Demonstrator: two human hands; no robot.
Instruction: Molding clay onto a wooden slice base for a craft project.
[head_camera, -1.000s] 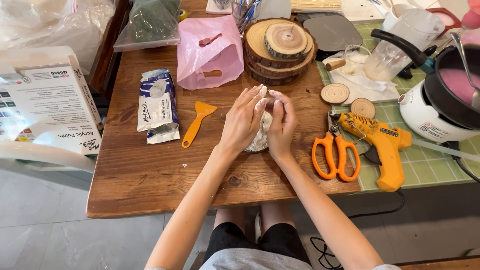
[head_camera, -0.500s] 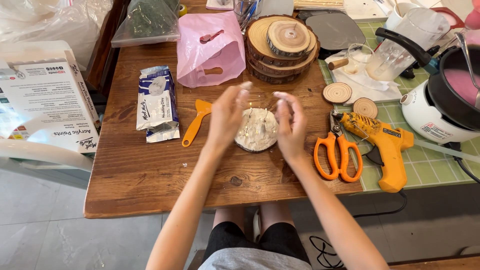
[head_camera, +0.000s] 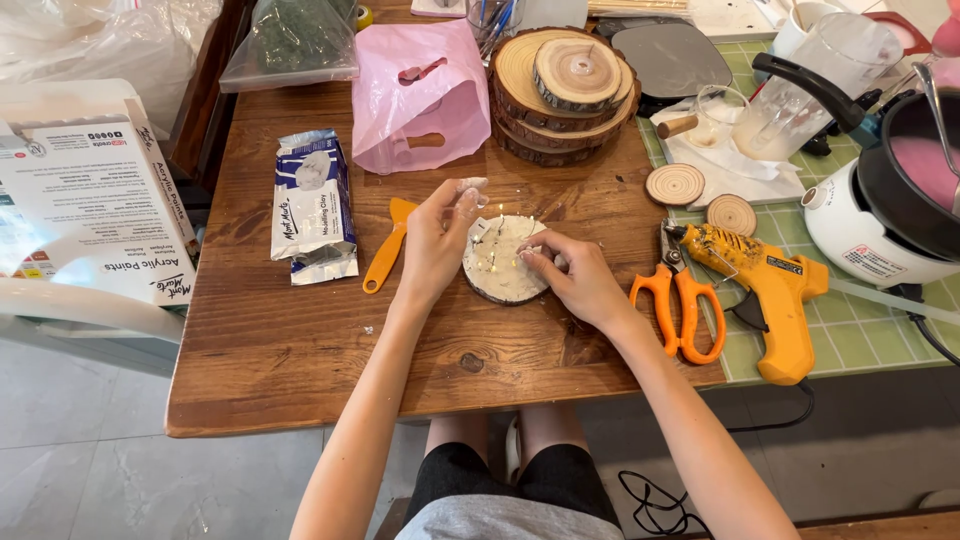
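- Clay-topped wood disc (head_camera: 500, 262) at table (head_camera: 300, 350) centre, small lights stuck in the clay.
- Left hand (head_camera: 438, 240) at the disc's 9 o'clock edge, loosely curled, fingertips chalky, gripping nothing.
- Right hand (head_camera: 580, 280) at 3 o'clock, fingertips pressed onto the clay.
- Orange scraper (head_camera: 385, 248) just beyond the left hand; clay packet (head_camera: 312, 205) farther at 9.
- Scissors (head_camera: 680, 305) and glue gun (head_camera: 765, 290) at 3; pink bag (head_camera: 420, 95) and wood slices (head_camera: 565, 90) at 12.

Two hands, the left hand (head_camera: 432, 243) and the right hand (head_camera: 578, 280), were at one white clay disc (head_camera: 497, 262). Beside the disc lay one orange scraper (head_camera: 384, 254) and one pair of orange scissors (head_camera: 678, 305). Past the scissors sat one yellow glue gun (head_camera: 762, 290) and two small wood slices (head_camera: 676, 184). Behind the disc were one stack of big wood slices (head_camera: 562, 90) and one pink bag (head_camera: 420, 92).
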